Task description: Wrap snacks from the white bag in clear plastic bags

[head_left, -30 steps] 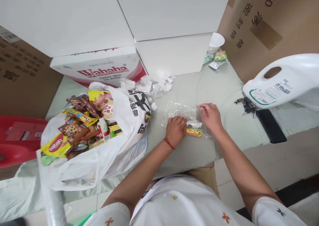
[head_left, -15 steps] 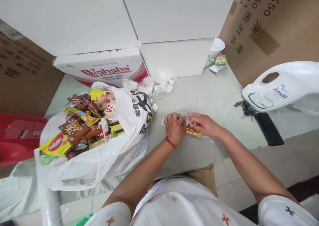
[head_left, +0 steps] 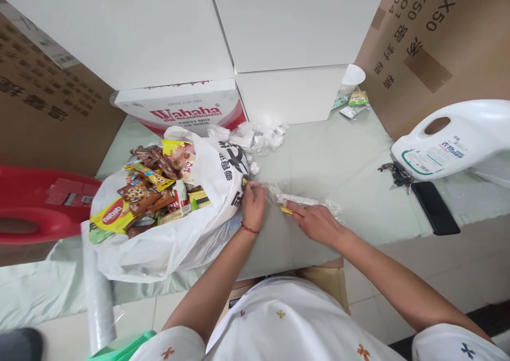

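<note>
My left hand [head_left: 254, 207], with a red string bracelet at the wrist, is beside the printed side of a white plastic bag [head_left: 159, 260]. Its fingers are curled together; anything between them is hidden. On the table, my right hand [head_left: 316, 223] grips a small yellow-wrapped snack [head_left: 286, 209], mostly covered by the fingers. Crumpled clear plastic film [head_left: 300, 199] lies along the snack and stretches to both sides of that hand. The bag stands open and is full of packaged snacks [head_left: 149, 183].
Several plastic-wrapped bundles [head_left: 261, 136] lie before a Wahaha carton [head_left: 187, 106]. To the right are a white detergent jug [head_left: 450, 138], keys [head_left: 398, 176] and a black phone [head_left: 435, 207]. A red jug [head_left: 48, 202] and a film roll [head_left: 98, 308] are at left.
My left hand has left the wrapped snack and moved left to the bag's side. My right hand has shifted slightly left and down, over the snack. The film now lies more stretched out.
</note>
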`<state>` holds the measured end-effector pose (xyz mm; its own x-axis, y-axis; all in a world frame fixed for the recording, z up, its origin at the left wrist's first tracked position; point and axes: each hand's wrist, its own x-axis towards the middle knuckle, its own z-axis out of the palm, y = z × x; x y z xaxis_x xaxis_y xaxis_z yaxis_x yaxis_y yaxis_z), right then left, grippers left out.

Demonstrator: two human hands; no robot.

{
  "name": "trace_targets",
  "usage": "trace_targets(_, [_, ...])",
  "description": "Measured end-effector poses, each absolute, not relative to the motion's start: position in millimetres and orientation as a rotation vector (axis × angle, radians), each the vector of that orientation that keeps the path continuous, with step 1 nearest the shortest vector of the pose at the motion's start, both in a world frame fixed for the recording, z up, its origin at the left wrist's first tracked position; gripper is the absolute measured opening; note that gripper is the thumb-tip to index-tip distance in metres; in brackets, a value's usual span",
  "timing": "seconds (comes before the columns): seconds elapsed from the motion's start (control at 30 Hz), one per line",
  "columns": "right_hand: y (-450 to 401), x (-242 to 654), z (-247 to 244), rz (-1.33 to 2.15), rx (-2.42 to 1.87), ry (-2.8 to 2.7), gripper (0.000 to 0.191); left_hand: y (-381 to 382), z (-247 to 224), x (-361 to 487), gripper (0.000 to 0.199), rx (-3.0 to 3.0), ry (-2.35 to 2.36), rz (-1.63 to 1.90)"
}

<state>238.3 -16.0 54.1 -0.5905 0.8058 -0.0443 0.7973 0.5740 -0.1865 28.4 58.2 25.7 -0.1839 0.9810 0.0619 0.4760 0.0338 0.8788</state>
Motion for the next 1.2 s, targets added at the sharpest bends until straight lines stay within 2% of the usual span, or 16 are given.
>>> trace_targets(0.07, [-17, 234, 55, 0.3, -1.445, -2.755, 0.04, 46, 37, 40, 0.034, 1.576, 1.756, 1.127])
trace_targets(0.17, [-16, 231, 58, 0.337, -1.499, -2.744, 0.041, 32, 54, 69, 0.073, 1.864, 1.727, 1.139])
trace_targets(0.2, [-16, 231, 59, 0.347, -1.505, -2.743, 0.042, 30, 56, 76, 0.078, 1.924, 1.745, 1.112])
trace_targets(0.27, [-15, 232, 61, 0.359, -1.515, -2.73, 0.043, 33, 53, 79, 0.065, 1.941, 1.775, 1.031])
trace_targets(0.37, [-14, 237, 61, 0.375, -1.536, -2.675, 0.04, 46, 33, 60, 0.027, 1.775, 1.79, 0.908])
trace_targets(0.43, [-13, 242, 60, 0.401, -1.524, -2.631, 0.038, 52, 20, 42, 0.019, 1.678, 1.876, 0.838])
trace_targets(0.5, [-12, 246, 59, 0.444, -1.504, -2.583, 0.041, 55, 14, 30, 0.023, 1.629, 2.0, 0.777])
trace_targets(0.63, [-9, 252, 60, 0.55, -1.466, -2.516, 0.061, 57, 19, 35, 0.04, 1.661, 2.097, 0.752])
trace_targets(0.8, [-8, 254, 63, 0.646, -1.462, -2.472, 0.062, 67, 28, 49, 0.037, 1.59, 2.018, 0.724])
trace_targets(1.03, [-9, 253, 63, 0.642, -1.493, -2.459, 0.06, 58, 35, 53, 0.016, 1.528, 1.734, 0.885])
trace_targets(1.2, [-10, 249, 60, 0.615, -1.516, -2.444, 0.054, 35, 35, 76, 0.016, 1.917, 1.433, 1.065])
